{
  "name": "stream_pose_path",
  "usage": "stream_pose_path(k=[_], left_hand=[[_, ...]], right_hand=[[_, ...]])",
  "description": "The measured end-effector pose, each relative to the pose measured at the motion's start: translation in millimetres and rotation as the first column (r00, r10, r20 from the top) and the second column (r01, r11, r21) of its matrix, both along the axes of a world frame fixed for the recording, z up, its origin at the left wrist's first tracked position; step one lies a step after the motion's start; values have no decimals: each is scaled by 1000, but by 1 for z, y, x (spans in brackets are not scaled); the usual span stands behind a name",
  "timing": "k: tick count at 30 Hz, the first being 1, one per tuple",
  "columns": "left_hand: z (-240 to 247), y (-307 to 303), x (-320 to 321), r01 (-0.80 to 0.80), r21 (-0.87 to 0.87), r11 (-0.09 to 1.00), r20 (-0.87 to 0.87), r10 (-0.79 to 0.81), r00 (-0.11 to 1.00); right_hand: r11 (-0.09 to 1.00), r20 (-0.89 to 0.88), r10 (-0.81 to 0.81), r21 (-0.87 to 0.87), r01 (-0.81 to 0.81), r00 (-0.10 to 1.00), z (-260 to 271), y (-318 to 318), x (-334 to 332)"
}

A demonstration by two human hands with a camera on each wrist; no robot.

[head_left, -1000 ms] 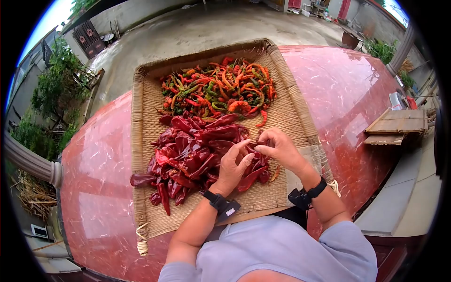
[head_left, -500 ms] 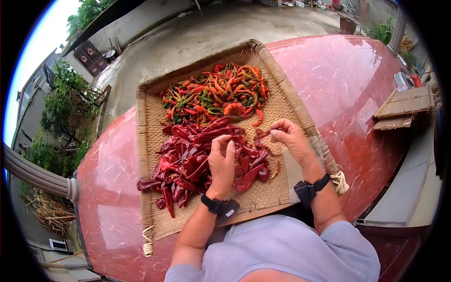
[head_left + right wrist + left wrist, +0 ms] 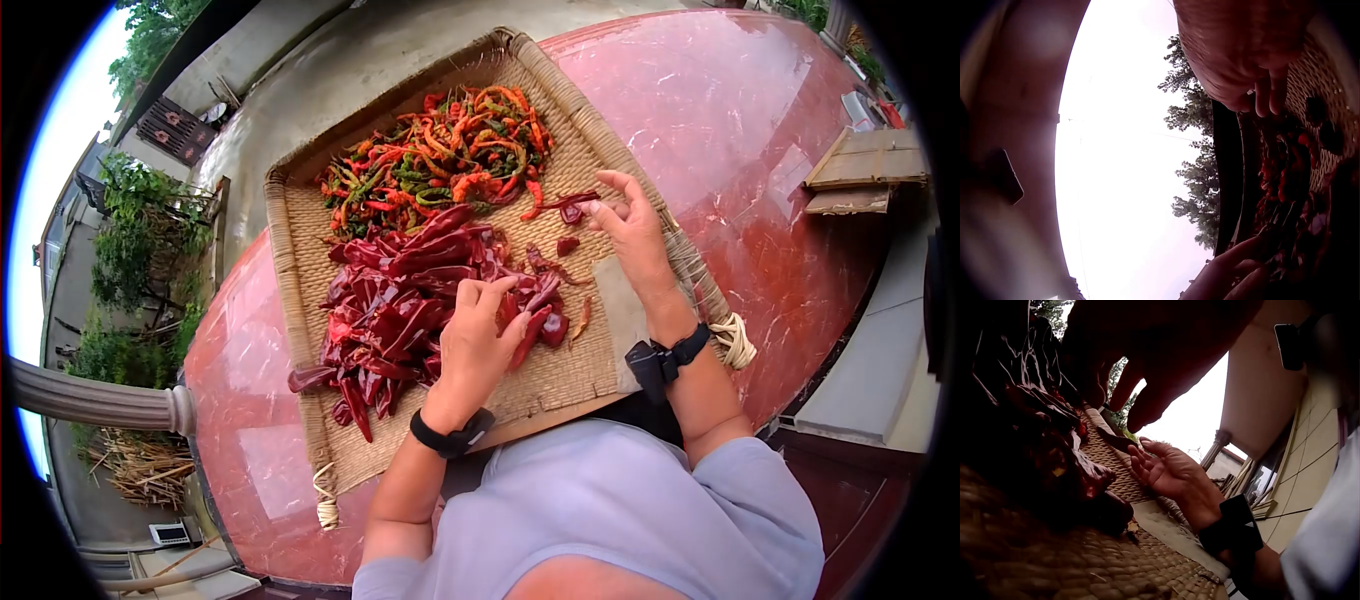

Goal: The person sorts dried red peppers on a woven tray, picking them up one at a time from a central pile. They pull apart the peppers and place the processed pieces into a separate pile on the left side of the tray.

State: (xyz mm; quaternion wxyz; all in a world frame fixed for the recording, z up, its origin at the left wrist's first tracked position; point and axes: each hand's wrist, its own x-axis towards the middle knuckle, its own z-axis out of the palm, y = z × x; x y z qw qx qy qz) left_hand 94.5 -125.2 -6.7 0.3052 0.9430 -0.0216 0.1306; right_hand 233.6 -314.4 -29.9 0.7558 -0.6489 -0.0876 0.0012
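In the head view my left hand (image 3: pixel 474 332) hangs over the right side of a heap of glossy dark red dried chili peppers (image 3: pixel 400 290), fingers spread and loosely bent. Seen from the left wrist, those fingers hang apart with nothing between them. Farther right and forward, my right hand (image 3: pixel 634 238) pinches a dark red chili pepper (image 3: pixel 572 208) between thumb and fingers, over the woven tray (image 3: pixel 590 150). The same chili pepper (image 3: pixel 1115 439) sticks out from the right fingertips in the left wrist view.
Thin orange, red and green chili peppers (image 3: pixel 440 150) form a second heap at the tray's far end. A few loose pieces (image 3: pixel 567 246) lie right of the dark heap. A pale patch (image 3: pixel 622 320) covers the tray's right edge. The tray rests on a red marbled surface (image 3: pixel 700 110).
My hands were close together over the dark heap, then parted. The right hand moved forward and right with a chili pepper; the left came back down to the heap. The head view has tilted.
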Motion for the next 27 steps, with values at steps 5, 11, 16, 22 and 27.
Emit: stream_pose_path(k=[5, 11, 16, 22, 27], left_hand=[[-10, -13, -2, 125, 327, 937, 79, -158, 984], [-34, -20, 15, 301, 431, 851, -40, -316, 948], [-33, -6, 6, 206, 520, 829, -50, -211, 976], [-28, 24, -18, 122, 589, 799, -63, -105, 992], [-32, 56, -26, 31, 642, 766, -88, 33, 996]], right_hand=[[944, 130, 106, -325, -59, 986, -19, 7, -1], [616, 493, 319, -757, 218, 809, -24, 16, -11], [559, 515, 356, -786, 264, 780, -39, 13, -13], [535, 485, 299, -798, 277, 822, -40, 15, -11], [586, 518, 382, -776, 233, 765, -21, 22, -16]])
